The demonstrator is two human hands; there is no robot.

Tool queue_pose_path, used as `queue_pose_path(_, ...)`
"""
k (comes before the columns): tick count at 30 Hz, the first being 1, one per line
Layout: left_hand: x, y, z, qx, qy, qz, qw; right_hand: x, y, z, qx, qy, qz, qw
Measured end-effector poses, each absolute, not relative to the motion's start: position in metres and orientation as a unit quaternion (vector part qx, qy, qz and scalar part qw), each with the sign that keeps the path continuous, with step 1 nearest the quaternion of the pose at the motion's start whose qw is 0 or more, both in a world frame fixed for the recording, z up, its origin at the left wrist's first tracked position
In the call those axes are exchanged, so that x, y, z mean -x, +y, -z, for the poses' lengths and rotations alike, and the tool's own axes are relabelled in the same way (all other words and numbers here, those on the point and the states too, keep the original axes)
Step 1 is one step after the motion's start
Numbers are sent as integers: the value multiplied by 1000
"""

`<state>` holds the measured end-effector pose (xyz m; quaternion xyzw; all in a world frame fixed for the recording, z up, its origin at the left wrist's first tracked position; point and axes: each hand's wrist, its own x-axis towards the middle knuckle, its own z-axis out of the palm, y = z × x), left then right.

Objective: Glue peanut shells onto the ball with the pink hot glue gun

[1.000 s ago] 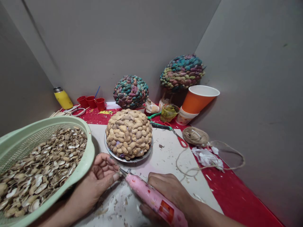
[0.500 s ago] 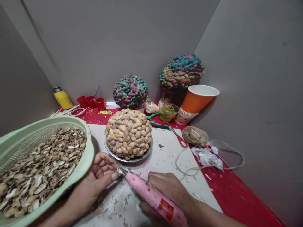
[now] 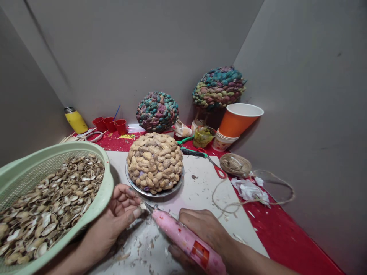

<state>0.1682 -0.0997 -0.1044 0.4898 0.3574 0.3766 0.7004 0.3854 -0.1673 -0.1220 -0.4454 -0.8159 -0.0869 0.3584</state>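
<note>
My right hand [image 3: 205,229] is wrapped round a pink hot glue gun [image 3: 183,236], its nozzle pointing up and left. Between the thumb and fingers of my left hand [image 3: 123,208] is a small peanut shell [image 3: 142,206], held right at the nozzle tip. Just beyond both hands, a ball covered in peanut shells [image 3: 155,162] rests in a shallow metal dish [image 3: 163,194]. A few purple patches show between its shells. At my left stands a pale green plastic basket [image 3: 107,187] holding many split peanut shells [image 3: 57,206].
Shell scraps litter the grey board [image 3: 206,194]. Behind stand two painted peanut-shell balls [image 3: 157,110], red cups [image 3: 109,124], a yellow bottle [image 3: 76,121] and an orange paper cup [image 3: 239,120]. Red-handled scissors [image 3: 219,171] and a twine roll [image 3: 235,165] lie right, loose twine spreading over the board.
Almost nothing differs. The whole view has shifted very slightly, while both hands keep the shell and the glue gun's nozzle together in the same place.
</note>
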Motion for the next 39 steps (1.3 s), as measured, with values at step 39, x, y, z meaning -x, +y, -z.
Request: queue_pose_path(39, -167, -96, 110, -511, 358, -388, 678, -386, -172, 124, 454, -832, 69, 313)
